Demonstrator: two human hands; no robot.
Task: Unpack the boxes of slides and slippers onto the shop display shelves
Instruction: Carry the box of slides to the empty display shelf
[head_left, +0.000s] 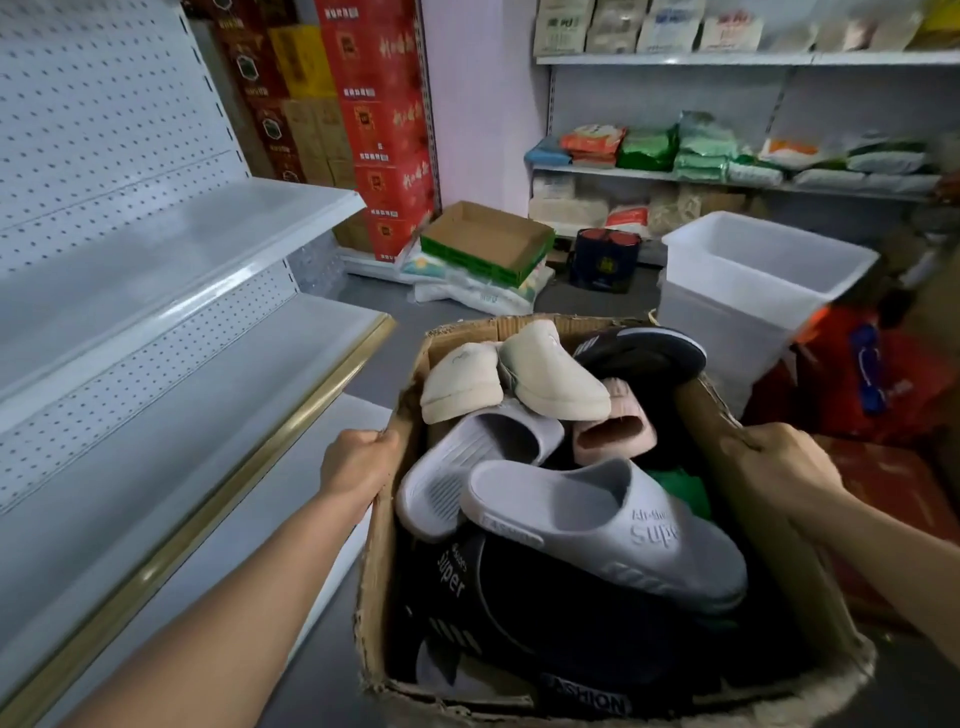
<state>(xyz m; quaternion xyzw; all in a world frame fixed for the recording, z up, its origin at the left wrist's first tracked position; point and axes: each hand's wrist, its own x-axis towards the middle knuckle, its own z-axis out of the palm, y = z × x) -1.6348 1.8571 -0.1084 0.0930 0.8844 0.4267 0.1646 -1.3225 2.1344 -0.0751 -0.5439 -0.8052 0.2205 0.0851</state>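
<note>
Two hands hold the worn brown cardboard box (753, 519) beside the white metal display shelves (171, 332): left hand (358, 462) and right hand (779, 462), each grip curled over a side wall. Box soft, torn; foam slides (597, 525) light — lift singly by the strap.

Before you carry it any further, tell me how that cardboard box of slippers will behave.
The cardboard box probably flexes: its rims look torn and soft where the left hand and right hand grip them. It is likely light, being foam slides. The cream slippers piled at the top could spill if it tips.
</note>
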